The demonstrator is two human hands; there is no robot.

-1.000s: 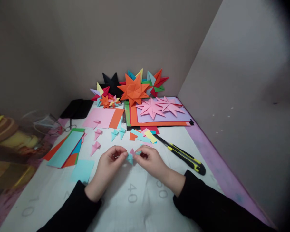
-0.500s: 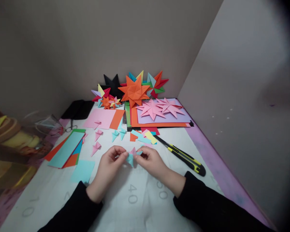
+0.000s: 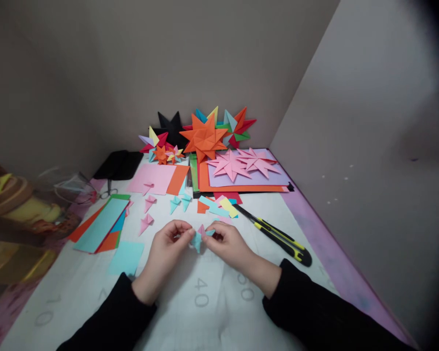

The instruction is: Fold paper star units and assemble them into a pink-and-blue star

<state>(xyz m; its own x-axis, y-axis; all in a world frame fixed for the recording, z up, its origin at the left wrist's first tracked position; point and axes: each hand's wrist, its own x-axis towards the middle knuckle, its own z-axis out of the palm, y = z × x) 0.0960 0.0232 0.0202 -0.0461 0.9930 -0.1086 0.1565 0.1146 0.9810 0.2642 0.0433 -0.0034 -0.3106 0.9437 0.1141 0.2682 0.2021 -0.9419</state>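
Between my two hands is a small folded origami piece (image 3: 197, 242) in light blue and pink, just above the white sheet. My left hand (image 3: 171, 247) pinches its left side between thumb and forefinger. On the right side, my right hand (image 3: 229, 243) grips it the same way, its fingertips covering part of the folds. Several folded pink paper units (image 3: 146, 223) lie up and left of my left hand, and two folded light blue units (image 3: 174, 204) lie beyond the hands. A light blue paper square (image 3: 126, 258) rests beside my left wrist.
A yellow-black utility knife (image 3: 278, 236) lies to the right, near cut paper scraps (image 3: 214, 206). Coloured strips (image 3: 102, 226) fan out at left. Finished paper stars (image 3: 204, 139) stand against the back wall; pink stars (image 3: 229, 166) lie on stacked paper. Scissors (image 3: 109, 190) sit back left.
Both hands keep their pinch on the origami piece, which has barely shifted. The other things on the table have not moved.
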